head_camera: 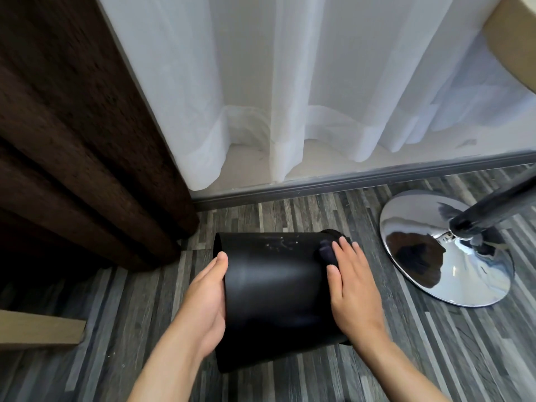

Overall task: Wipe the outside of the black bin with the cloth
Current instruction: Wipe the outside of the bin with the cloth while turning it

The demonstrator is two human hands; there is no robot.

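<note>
The black bin [275, 291] lies on its side above the striped floor, its flat base to the left and its rim to the right. My left hand [207, 303] presses flat against the base end. My right hand [352, 288] lies flat on the bin's wall near the rim, pressing a dark cloth [326, 252] against it; only a small bunched part of the cloth shows past my fingers. White scuff marks [280, 243] streak the bin's upper side.
A chrome round base [429, 274] with a dark pole [493, 204] stands at the right. A brown curtain [72, 140] hangs at the left, white sheer curtains [290, 82] behind. A pale wooden board [40, 329] juts in at the lower left.
</note>
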